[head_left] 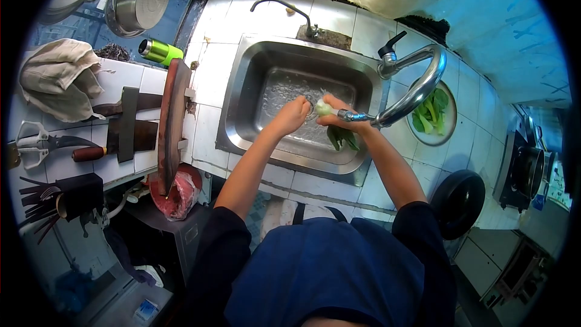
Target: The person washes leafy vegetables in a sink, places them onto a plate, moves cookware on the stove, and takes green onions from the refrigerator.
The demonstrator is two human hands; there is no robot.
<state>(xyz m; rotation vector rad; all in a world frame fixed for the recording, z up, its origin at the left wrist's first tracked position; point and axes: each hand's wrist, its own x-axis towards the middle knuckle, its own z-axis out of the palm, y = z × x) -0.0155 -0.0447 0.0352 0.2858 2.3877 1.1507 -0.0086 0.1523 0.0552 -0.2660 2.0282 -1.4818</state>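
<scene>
Over a steel sink (247, 106), a person's two bare hands are near each other but apart; the left hand (295, 115) has its fingers curled in together, and whether anything is inside them cannot be told; the right hand (345, 120) is clamped around a leafy vegetable (343, 138), whose pale base points toward the left hand and whose dark green leaves hang on the near side of the right hand; a curved faucet (433, 75) arches over from beyond the right hand's right side, its nozzle (354, 116) overlapping that hand in the view; beyond both hands, past the sink's far edge, is a thin-spouted tap (278, 0); well to the right of the right hand, a plate (449, 124) holds greens (430, 112); left of the left hand, a cutting board (168, 127) stands on edge; farther left are a green bottle (160, 52), a cleaver (145, 136) and a crumpled cloth (60, 72).
</scene>
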